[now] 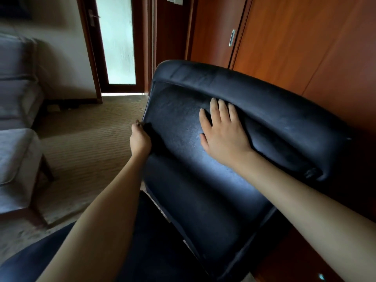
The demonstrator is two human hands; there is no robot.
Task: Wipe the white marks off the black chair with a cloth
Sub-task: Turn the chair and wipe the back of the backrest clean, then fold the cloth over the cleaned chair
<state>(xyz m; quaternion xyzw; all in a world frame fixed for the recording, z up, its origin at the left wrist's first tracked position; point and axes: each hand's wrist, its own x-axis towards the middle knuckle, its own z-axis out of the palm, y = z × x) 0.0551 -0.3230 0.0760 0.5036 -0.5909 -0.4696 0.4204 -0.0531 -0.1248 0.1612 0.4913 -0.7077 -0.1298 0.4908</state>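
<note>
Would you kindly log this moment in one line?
left hand: grips chair edge | right hand: flat on chair

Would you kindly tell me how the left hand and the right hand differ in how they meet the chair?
The left hand grips the chair's side edge with curled fingers; the right hand lies flat on the padding, fingers straight and spread. The left hand sits at the rim, the right hand further in, fingertips at the fold. Both are bare and touch the chair.
</note>
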